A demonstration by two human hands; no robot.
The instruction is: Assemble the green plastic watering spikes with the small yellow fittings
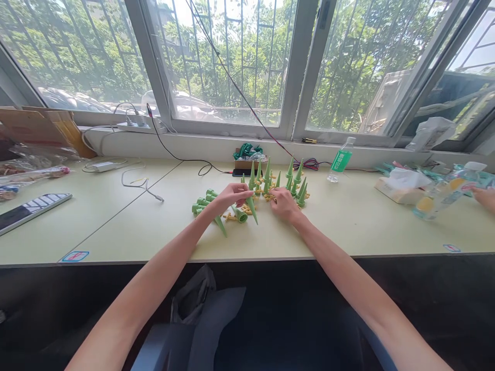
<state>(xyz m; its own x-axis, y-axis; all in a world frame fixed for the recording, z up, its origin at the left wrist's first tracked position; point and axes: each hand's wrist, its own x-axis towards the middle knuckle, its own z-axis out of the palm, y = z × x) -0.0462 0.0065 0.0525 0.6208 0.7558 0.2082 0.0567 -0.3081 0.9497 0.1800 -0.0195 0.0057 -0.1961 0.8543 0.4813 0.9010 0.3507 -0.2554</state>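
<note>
My left hand (234, 196) is closed on a green plastic watering spike (251, 210), its pointed end slanting down toward the table. To its right, my right hand (284, 203) reaches down with fingers bent among small yellow valve pieces (267, 197); its fingertips are partly hidden, so what they grip I cannot make out. Several green spikes (266, 175) stand upright behind and beside my right hand, some with yellow pieces next to them. More green spikes (201, 203) lie on their sides by my left hand. One loose spike (241, 216) shows its open threaded end.
Behind the spikes stand a small box (248, 164) with green contents and a dark phone (240, 173). A bottle (340, 161) and a tissue box (402, 188) are to the right, where another person's hand (485, 198) holds a larger bottle (448, 191). Cables (145, 186) lie left.
</note>
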